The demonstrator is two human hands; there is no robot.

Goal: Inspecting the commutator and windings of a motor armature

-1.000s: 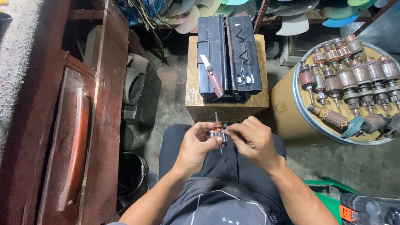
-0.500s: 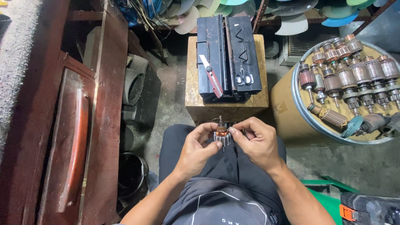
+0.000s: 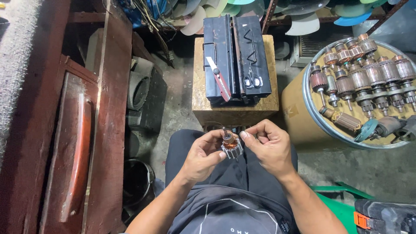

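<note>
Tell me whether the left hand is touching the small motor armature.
Touching. The head view shows the left hand with its fingers wrapped around the small motor armature, no gap between them.

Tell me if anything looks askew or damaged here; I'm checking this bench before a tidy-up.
One thing sits askew: the red-handled utility knife lies diagonally across the left black battery on the wooden block. Scissors lie on the right battery. Both hands, left hand and right hand, hold the small armature; no damage is visible.
</note>
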